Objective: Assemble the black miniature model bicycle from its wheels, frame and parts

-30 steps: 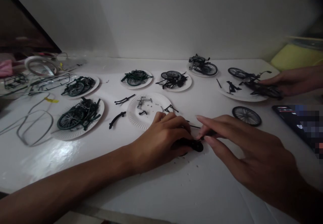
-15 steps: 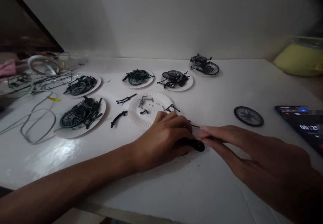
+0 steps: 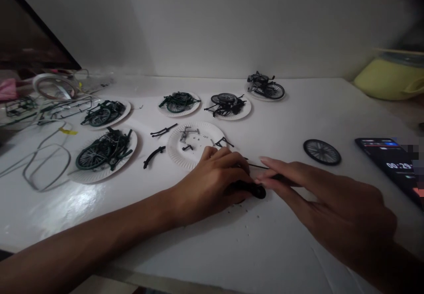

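Note:
My left hand (image 3: 215, 179) is wrapped round a black part (image 3: 256, 190), whose rounded end sticks out beyond the fingers; the rest of it is hidden. Close against it on the right, my right hand (image 3: 308, 188) has thumb and fingers pinched near the black part, on something too small to make out. A thin dark rod (image 3: 258, 166) shows between the two hands. Behind my left hand is a white paper plate (image 3: 174, 146) with small grey and black pieces. Tiny bits (image 3: 258, 216) lie on the table just in front of the hands.
Several paper plates with miniature bicycle parts stand at the left and back. A loose wheel (image 3: 322, 152) and a phone (image 3: 387, 161) lie at the right. Two black parts lie left of the middle plate. Cables (image 3: 46, 152) and a tape roll (image 3: 54, 86) are at far left.
The view has shifted slightly. The thumb and fingertips of my right hand are a little further apart. My left hand keeps its hold on the black part.

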A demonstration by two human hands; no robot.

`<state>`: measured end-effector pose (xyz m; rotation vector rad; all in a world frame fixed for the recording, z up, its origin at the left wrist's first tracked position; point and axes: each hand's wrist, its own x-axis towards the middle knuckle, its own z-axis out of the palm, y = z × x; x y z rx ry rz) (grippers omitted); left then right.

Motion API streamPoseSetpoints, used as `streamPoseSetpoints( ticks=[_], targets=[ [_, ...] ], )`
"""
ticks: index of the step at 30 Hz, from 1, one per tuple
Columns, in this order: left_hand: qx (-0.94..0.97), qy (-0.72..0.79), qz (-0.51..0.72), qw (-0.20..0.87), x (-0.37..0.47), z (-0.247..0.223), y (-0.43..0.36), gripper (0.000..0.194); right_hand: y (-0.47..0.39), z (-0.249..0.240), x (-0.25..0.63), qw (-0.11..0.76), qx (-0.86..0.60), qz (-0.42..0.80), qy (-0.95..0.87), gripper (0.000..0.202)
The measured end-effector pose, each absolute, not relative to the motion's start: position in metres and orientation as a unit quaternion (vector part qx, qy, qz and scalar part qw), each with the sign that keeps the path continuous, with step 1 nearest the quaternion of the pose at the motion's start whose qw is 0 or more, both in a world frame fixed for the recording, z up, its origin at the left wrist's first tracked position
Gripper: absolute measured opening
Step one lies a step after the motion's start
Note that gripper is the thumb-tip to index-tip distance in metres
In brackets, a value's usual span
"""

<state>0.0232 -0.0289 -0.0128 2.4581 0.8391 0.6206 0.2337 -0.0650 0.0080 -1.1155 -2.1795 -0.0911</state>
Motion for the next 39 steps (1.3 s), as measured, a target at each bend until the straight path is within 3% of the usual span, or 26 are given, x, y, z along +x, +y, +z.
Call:
streamPoseSetpoints(
  ticks=[3,8,13,18,22,27,32,36,39],
  targets=[
    [0.896,0.307,0.22,0.232,0.023,-0.012,-0.029,0.016,-0.064,0.01,0.234,0.324,-0.408,-0.02,-0.853,0.023],
    [0.896,0.307,0.221,0.233,0.023,-0.012,-0.029,0.014,-0.065,0.009,0.234,0.335,-0.429,-0.038,-0.838,0.013],
    [0.894,0.315,0.215,0.235,0.024,-0.012,-0.03,0.019,-0.064,0.006,0.238,0.309,-0.374,-0.01,-0.875,0.036],
    [0.894,0.31,0.22,0.236,0.023,-0.01,-0.03,0.014,-0.062,0.003,0.24,0.315,-0.401,-0.029,-0.86,0.017],
    [0.895,0.315,0.208,0.238,0.024,-0.009,-0.03,0.016,-0.063,0.003,0.239,0.307,-0.38,-0.001,-0.873,0.031],
    [0.895,0.31,0.219,0.236,0.025,-0.011,-0.03,0.013,-0.064,0.003,0.234,0.359,-0.4,-0.028,-0.843,0.018],
    [0.895,0.312,0.214,0.237,0.024,-0.011,-0.03,0.014,-0.062,-0.002,0.234,0.346,-0.371,-0.002,-0.862,0.048],
    [0.894,0.312,0.22,0.234,0.024,-0.011,-0.03,0.015,-0.061,0.0,0.233,0.347,-0.39,0.048,-0.851,0.025],
    [0.896,0.305,0.221,0.234,0.024,-0.011,-0.03,0.013,-0.061,0.001,0.23,0.376,-0.428,0.009,-0.822,0.005]
  ],
)
